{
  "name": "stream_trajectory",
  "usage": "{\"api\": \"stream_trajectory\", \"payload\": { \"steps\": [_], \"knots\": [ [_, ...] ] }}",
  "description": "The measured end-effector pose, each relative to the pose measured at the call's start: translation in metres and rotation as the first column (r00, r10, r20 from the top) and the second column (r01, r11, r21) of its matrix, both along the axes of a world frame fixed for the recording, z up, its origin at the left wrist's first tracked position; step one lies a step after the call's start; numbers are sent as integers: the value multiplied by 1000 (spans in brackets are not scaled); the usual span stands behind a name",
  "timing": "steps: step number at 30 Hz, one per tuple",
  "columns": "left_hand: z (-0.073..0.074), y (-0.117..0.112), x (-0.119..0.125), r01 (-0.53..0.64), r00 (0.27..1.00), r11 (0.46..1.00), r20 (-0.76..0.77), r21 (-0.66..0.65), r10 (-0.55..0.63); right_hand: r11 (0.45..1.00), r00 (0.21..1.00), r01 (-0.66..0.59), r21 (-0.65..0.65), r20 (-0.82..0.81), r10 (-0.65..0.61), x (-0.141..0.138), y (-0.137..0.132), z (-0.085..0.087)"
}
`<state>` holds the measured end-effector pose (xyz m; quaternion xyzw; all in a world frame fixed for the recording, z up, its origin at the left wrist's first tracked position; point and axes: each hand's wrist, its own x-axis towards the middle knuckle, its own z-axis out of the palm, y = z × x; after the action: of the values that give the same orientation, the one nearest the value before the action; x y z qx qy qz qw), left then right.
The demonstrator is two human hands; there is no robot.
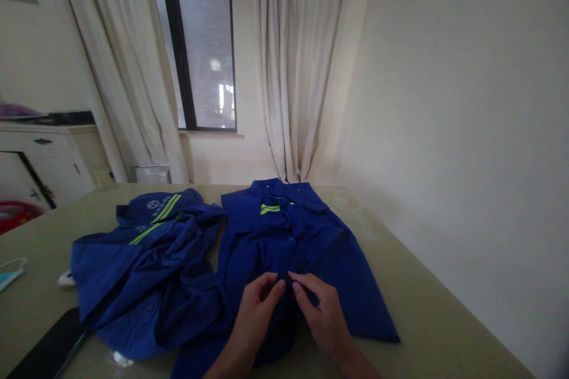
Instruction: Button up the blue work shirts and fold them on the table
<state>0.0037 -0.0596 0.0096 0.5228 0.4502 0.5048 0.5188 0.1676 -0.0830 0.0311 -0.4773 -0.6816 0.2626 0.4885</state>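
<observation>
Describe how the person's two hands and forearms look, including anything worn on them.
Both the left hand and the right hand are bare: no gloves, rings or watch visible. The forearms show no sleeves up to the frame's bottom edge. Fingers are slim with short nails.

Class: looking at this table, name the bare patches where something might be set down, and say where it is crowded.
Bare table runs right of the spread shirt to the wall-side edge. Another patch lies near the left edge, beyond the face mask. The middle is crowded: left hand and right hand pinch the spread shirt, the crumpled shirt beside it, phone in front.
</observation>
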Motion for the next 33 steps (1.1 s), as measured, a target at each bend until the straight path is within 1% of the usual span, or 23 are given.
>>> {"api": "stream_trajectory", "payload": {
  "steps": [2,4,8,10,12,16,20,22,25,31,33],
  "knots": [
    [3,-2,0,4,1000,1000,-27,27,-3,997,996,51,-62,-64,-55,0,2,-1],
    [5,-4,0,-9,996,998,-88,67,15,991,990,70,-111,-116,-83,1,5,-2],
    [8,-8,1,-54,977,989,-197,138,81,990,977,38,-134,-204,-65,4,10,-4],
    [7,-10,2,-45,977,990,-200,137,72,989,975,-2,-145,-219,-30,5,11,-5],
    [7,-11,4,-13,980,993,-194,120,36,987,976,-31,-161,-216,-4,5,11,-6],
    [5,-12,6,19,980,995,-197,101,1,983,972,-53,-176,-233,10,4,10,-9],
    [4,-11,4,20,977,993,-211,119,5,984,959,-35,-177,-284,-17,4,13,-11],
    [3,-9,3,-10,974,992,-223,129,39,982,952,-29,-187,-305,-30,4,14,-11],
    [3,-7,0,-71,969,989,-225,133,100,976,947,-52,-214,-320,-20,5,15,-10],
    [4,-7,1,-35,977,992,-206,123,60,961,946,-87,-263,-324,-3,3,14,-11],
    [3,-8,1,-39,978,992,-198,123,63,957,947,-82,-279,-322,-13,3,14,-12]
  ]
}}
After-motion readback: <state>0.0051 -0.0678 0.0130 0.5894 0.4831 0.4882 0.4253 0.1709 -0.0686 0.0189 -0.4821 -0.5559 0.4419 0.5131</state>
